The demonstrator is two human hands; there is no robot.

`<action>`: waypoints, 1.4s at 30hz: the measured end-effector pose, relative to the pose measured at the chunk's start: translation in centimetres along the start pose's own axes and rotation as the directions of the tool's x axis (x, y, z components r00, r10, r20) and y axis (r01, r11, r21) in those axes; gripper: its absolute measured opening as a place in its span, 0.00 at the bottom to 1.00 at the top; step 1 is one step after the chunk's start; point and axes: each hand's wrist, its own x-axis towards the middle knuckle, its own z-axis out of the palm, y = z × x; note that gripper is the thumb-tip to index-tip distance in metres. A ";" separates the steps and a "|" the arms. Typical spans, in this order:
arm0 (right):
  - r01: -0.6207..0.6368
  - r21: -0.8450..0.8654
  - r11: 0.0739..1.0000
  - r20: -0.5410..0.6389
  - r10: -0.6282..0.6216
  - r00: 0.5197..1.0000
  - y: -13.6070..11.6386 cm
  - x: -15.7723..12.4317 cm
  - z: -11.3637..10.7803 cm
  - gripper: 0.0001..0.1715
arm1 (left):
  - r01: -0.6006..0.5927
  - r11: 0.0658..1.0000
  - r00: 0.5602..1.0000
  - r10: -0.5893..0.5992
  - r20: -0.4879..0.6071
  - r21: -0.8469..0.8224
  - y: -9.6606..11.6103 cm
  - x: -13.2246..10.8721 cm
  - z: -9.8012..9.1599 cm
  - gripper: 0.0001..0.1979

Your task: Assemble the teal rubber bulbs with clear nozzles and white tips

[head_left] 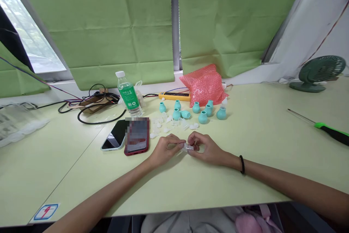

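Between my two hands is a small clear plastic piece (187,147), held just above the table; its exact kind is too small to make out. My left hand (167,149) pinches its left end between thumb and fingers. From the other side, my right hand (205,148) grips the right end with curled fingers. Beyond my hands lie several loose translucent white pieces (194,126). Several small turquoise bulb-shaped pots (203,117) stand behind those, one lying on its side (185,114). A clear piece (224,103) sticks out of the rightmost pot (221,113).
Two phones (114,136) (137,136) lie left of my hands, near a water bottle (128,95). Behind the pots are a yellow device (174,96) and a red bubble-wrap bag (207,85). Black cables (100,116) sit back left; a screwdriver (327,129) and green fan (317,73) are right.
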 end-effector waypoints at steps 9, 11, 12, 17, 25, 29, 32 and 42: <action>0.013 -0.016 1.000 -0.033 -0.014 0.999 0.0 0.0 0.0 0.11 | 0.056 0.994 0.996 -0.049 0.075 -0.096 -0.2 0.1 -0.3 0.14; 0.018 -0.020 1.000 -0.034 -0.018 0.999 0.1 0.0 0.0 0.11 | 0.046 0.996 0.996 -0.040 0.078 -0.075 -0.1 0.1 -0.3 0.14; 0.018 -0.021 1.000 -0.035 -0.018 0.999 0.1 0.0 0.0 0.12 | 0.040 0.997 0.996 -0.035 0.079 -0.063 -0.1 0.1 -0.3 0.14; 0.019 -0.044 0.999 -0.038 -0.021 0.999 0.1 0.0 0.1 0.16 | 0.025 1.000 0.998 -0.026 0.063 0.016 0.0 0.1 -0.2 0.15; 0.050 -0.079 0.996 -0.030 -0.052 0.998 0.3 0.0 0.0 0.14 | -0.056 0.990 0.997 0.049 0.053 0.127 0.4 0.0 -0.2 0.14; 0.073 -0.077 0.994 -0.034 -0.076 0.997 0.3 0.0 0.1 0.12 | -0.033 0.991 0.999 0.032 0.009 0.127 0.3 0.0 -0.2 0.12; 0.080 -0.076 0.994 -0.026 -0.083 0.996 0.2 0.0 0.1 0.12 | 0.008 0.996 0.999 -0.005 -0.040 0.094 -0.1 0.1 -0.1 0.11; 0.086 -0.097 0.992 -0.029 -0.089 0.996 -0.1 0.0 0.0 0.09 | 0.007 1.000 0.999 -0.007 -0.046 0.001 0.3 -0.1 -0.2 0.09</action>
